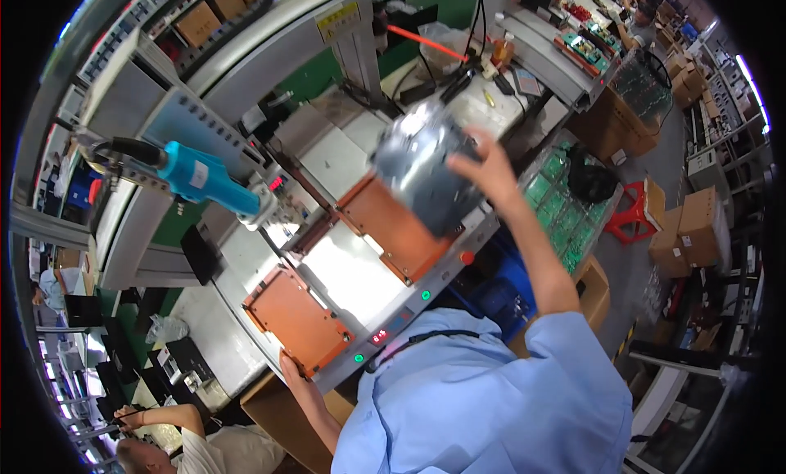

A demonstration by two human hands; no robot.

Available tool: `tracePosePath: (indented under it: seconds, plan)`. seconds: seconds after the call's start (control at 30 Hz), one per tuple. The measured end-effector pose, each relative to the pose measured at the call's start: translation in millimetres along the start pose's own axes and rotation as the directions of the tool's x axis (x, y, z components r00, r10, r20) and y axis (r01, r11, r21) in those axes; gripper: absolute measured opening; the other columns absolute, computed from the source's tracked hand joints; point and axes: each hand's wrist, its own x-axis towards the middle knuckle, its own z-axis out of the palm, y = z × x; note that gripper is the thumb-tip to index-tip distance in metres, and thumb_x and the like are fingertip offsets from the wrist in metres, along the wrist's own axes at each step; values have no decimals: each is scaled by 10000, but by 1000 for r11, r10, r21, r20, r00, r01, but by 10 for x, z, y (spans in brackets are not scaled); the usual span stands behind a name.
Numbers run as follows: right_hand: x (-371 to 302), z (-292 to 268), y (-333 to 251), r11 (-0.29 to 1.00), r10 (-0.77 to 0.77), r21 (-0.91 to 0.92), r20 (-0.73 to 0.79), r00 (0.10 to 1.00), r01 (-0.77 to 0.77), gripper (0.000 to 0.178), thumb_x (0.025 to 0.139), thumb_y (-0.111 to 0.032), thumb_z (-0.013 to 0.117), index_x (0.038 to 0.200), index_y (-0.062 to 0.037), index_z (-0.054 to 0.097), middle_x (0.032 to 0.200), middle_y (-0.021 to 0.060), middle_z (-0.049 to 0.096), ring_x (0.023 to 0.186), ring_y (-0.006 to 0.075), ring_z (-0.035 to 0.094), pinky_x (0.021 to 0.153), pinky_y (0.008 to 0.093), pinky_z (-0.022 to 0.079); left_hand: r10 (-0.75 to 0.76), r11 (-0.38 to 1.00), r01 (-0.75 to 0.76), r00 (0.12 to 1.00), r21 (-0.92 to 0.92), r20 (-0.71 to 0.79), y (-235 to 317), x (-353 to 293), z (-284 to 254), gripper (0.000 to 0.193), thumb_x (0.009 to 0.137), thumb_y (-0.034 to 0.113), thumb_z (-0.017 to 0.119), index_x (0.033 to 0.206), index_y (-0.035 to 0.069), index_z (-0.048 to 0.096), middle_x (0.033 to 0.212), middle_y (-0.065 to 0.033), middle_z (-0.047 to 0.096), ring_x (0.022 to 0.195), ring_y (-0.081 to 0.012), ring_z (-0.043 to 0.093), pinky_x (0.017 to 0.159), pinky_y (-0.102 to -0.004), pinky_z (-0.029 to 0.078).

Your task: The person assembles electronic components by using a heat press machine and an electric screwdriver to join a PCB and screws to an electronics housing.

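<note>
My right hand [483, 167] is closed on the right edge of a dark, glossy flat panel [426, 167], blurred by motion. The panel is tilted above the right orange fixture plate [393, 232] and hides part of it. At the near left corner of the left orange fixture plate [299, 320], my left hand [296, 377] rests with its visible fingers stretched along the edge and nothing seen in it. Both plates lie on a white-and-grey machine bed. A blue cylindrical screwdriver unit [209, 179] is mounted beyond the left plate.
Green and red lit buttons line the machine's front rail [391, 322]. Trays of green circuit boards [561, 204] stand at right, with a red stool [630, 214] and cardboard boxes [696, 228] beyond. Another person [205, 441] works at lower left.
</note>
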Motion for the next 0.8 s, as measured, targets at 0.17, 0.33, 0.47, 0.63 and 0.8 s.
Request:
tracePosePath:
  seconds: [0.17,0.33,0.47,0.63,0.8]
  plan:
    - [894,-692,264,858,-429,-388,-179,886,337,637,745,-206,789,1274,-54,469,1038,108,642,971,144,606,788,268,496,-7,1000,6,1000,13,12,-13,88,-43,554,995,423,415,1381,26,404,1300,-68,480,1208,-166,457,1001,-310,354]
    - [1577,-863,1118,812,-455,-457,-105,884,363,684,713,-369,783,1280,-148,471,984,141,677,886,266,666,783,344,499,-48,997,49,999,54,-21,32,99,-18,509,994,409,421,1354,49,433,1306,-44,501,1209,-148,477,988,-318,384]
    - [1564,-653,1353,882,-258,-405,17,966,243,572,813,-282,729,1273,-33,498,1027,101,667,901,155,642,807,271,495,-62,994,68,995,80,-75,13,104,-47,525,992,413,425,1358,37,426,1325,-54,493,1213,-161,475,1005,-330,372]
    - [1198,-360,908,984,158,-95,42,986,-154,647,788,-234,756,1308,-2,448,1142,153,598,740,212,636,687,326,516,-94,995,92,992,-26,-79,-17,54,-92,500,1003,383,414,1355,28,419,1340,-60,470,1226,-168,455,1031,-350,348]
    - [1751,-663,2094,966,-120,-202,213,970,164,719,851,-431,664,1372,-6,412,1258,140,534,969,216,584,794,302,482,-112,993,109,992,-45,-66,-8,11,-101,487,1009,360,412,1362,24,403,1361,-64,447,1238,-167,439,1043,-360,336]
